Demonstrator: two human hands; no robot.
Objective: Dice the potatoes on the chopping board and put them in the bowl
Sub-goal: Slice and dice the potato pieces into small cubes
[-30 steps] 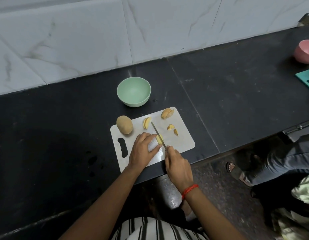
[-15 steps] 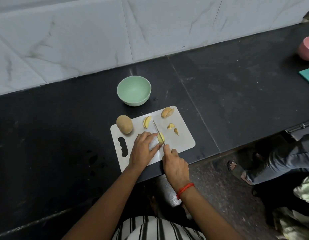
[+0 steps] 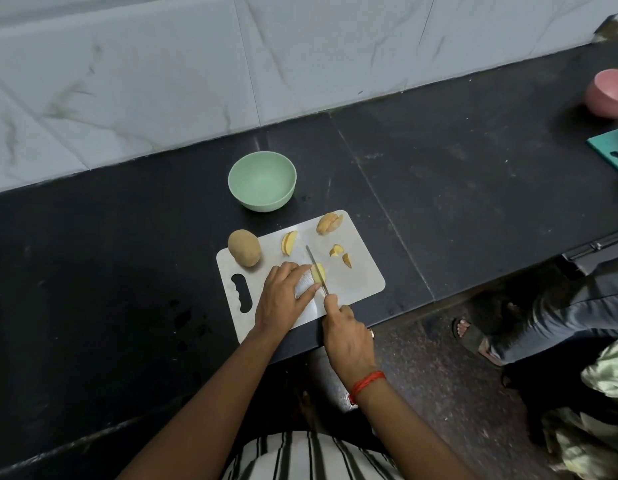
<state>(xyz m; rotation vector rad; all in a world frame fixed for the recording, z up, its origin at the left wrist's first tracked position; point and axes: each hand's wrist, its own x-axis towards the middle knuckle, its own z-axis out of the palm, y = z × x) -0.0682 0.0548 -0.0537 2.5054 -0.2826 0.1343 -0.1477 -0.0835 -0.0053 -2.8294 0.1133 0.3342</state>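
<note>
Slightly shifted knife point(image 3: 314, 263) across potato piece point(image 3: 320, 271)

You are working in dim, flat light. The black counter point(image 3: 127, 271) swallows detail, while the pale wall tiles point(image 3: 162, 81) carry a soft sheen. Your chopping board point(image 3: 363, 282) is the brightest patch, with a washed-out, smeared streak beside your left hand point(image 3: 283, 299) (blur or glare, hard to say). Straight edges bow toward the corners, and the floor at lower right is murky.
</note>
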